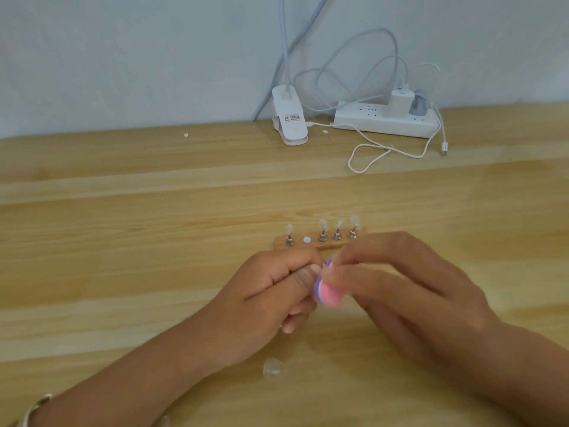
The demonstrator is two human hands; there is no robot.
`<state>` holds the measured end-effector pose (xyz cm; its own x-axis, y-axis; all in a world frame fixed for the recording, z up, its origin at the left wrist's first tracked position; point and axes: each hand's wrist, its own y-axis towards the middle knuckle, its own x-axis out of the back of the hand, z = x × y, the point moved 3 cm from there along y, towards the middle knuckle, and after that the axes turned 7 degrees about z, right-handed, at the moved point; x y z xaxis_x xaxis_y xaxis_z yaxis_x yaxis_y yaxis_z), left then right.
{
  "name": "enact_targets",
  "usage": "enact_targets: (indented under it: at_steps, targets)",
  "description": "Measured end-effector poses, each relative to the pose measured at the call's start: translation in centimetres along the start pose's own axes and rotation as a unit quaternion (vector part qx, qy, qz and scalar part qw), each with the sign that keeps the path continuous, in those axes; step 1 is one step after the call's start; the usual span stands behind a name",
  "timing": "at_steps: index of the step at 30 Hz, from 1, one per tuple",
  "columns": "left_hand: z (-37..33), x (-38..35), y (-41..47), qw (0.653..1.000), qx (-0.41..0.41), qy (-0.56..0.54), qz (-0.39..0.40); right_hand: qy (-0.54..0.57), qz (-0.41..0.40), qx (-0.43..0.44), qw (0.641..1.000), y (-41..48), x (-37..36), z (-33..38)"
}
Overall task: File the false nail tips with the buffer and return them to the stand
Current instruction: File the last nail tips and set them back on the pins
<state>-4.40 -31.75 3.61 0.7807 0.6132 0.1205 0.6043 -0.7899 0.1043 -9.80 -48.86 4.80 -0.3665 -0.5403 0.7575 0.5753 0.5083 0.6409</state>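
At lower centre the pink-and-purple buffer [328,292] is being gripped by the fingertips of the right hand [400,291] and held against the left hand [268,294], whose thumb and forefinger are being pinched together, presumably on a hidden nail tip. That tip is being put at risk: it could be flicked onto the surface [123,241] by a hard stroke, and the stand [300,246] just above, carrying four tips, could be knocked.

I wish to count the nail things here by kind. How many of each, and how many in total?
Nail tips standing on the stand: 4
Clear nail tip lying loose on the table: 1
Buffer, in the right hand: 1
Stand: 1
Total: 7
Any tip in the left hand is hidden.
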Motion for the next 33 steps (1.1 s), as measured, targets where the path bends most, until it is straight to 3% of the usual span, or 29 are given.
enact_targets:
  at_steps: [2, 5, 10, 14, 18, 21, 33]
  targets:
    - [0.1, -0.1, 0.0, 1.000, 0.002, 0.001, 0.003, -0.002, 0.008, 0.016, 1.000, 0.0, 0.0, 0.1]
    - [0.0, -0.2, 0.1, 1.000, -0.001, -0.006, 0.005, -0.001, -0.005, -0.024, 1.000, 0.2, 0.5, -1.0]
    - [0.1, -0.1, 0.0, 0.998, -0.013, 0.054, -0.001, 0.015, 0.005, 0.014, 1.000, 0.1, 0.0, 0.3]
    - [-0.2, -0.1, 0.1, 0.996, -0.036, 0.083, -0.002, 0.016, 0.004, -0.023, 1.000, 0.3, 0.3, -1.4]
    - [-0.3, -0.2, 0.1, 0.994, -0.040, 0.099, 0.001, 0.052, 0.001, 0.010, 0.999, 0.2, 0.0, -0.3]
    - [-0.3, -0.1, 0.1, 0.992, -0.040, 0.120, 0.004, 0.046, 0.011, -0.011, 0.999, 0.4, 0.5, -1.4]
    - [-0.3, -0.2, 0.0, 0.991, -0.049, 0.124, 0.003, 0.068, 0.002, 0.010, 0.998, 0.1, 0.2, -0.7]
